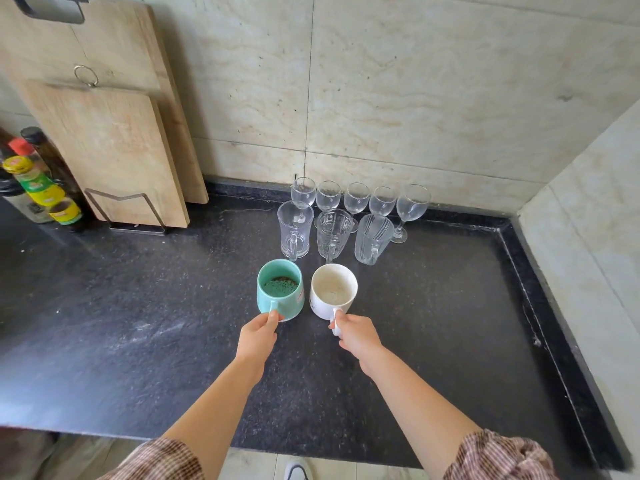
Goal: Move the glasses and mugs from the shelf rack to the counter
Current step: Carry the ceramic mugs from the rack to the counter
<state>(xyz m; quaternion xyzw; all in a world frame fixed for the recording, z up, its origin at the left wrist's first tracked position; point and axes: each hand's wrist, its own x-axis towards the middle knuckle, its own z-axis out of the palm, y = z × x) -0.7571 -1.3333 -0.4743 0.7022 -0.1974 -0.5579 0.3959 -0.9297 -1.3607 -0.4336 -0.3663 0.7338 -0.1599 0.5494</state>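
Your left hand (258,336) is curled round the handle of the turquoise ceramic mug (280,289). Your right hand (356,336) pinches the handle of the white ceramic mug (332,291) the same way. Each mug lies straight ahead of its own hand, on the far side of it, with the handle pointing back towards you. Both stand upright, side by side and a little apart, and appear to rest on the black speckled stone table (138,306), so the release looks like a simple opening of the fingers and a draw back towards you.

That makes two ceramic mugs. Just beyond them stand three clear glass handled mugs (333,235) in a row, and against the far wall five stemmed wine glasses (356,199). The shelf rack is not in view.
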